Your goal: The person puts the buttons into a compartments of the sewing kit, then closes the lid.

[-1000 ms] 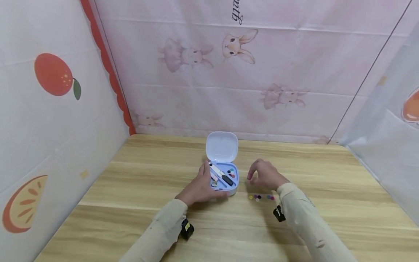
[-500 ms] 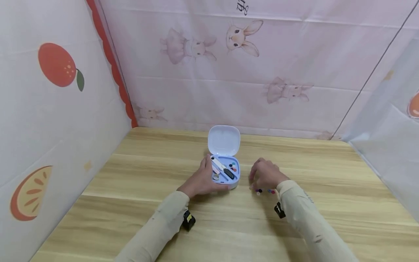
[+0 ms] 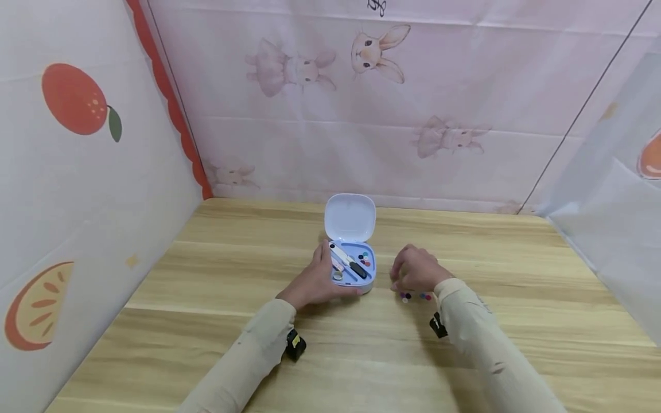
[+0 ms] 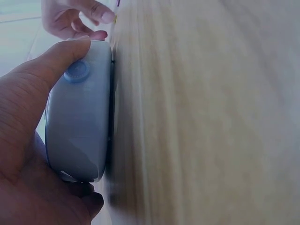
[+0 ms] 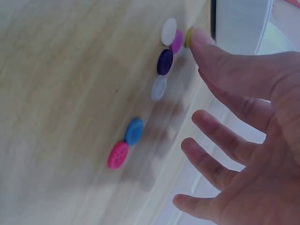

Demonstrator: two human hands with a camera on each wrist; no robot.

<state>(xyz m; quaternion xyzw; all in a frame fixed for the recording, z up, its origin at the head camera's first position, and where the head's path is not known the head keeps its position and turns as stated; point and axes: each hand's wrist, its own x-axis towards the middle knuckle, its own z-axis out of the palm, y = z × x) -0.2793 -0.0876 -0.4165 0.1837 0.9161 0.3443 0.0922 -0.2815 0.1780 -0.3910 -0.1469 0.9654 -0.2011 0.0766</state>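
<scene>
A light blue sewing box (image 3: pixel 366 285) stands on the table with its lid (image 3: pixel 350 218) raised. My left hand (image 3: pixel 315 279) grips the box's left and front sides, its thumb beside a round blue catch (image 4: pixel 77 71). Inside lie a slim tool with a black handle (image 3: pixel 357 269), a small round item (image 3: pixel 337 276) and several buttons (image 3: pixel 364 259). Right of the box, my right hand (image 3: pixel 415 269) has its thumb tip against a yellow button (image 5: pixel 189 37) on the table; the index fingertip looks apart from it. The other fingers are spread and loosely bent.
By my right hand lie a white button (image 5: pixel 168 32), a purple button (image 5: pixel 176 42), a dark button (image 5: pixel 165 62), a pale button (image 5: pixel 159 87), a blue button (image 5: pixel 134 131) and a pink button (image 5: pixel 118 155). A printed cloth (image 3: pixel 310 143) hangs behind the table (image 3: pixel 341 361).
My right hand has come down and toward me onto the yellow button, which it now hides in the head view. My left hand stays on the box. The head view has shifted slightly.
</scene>
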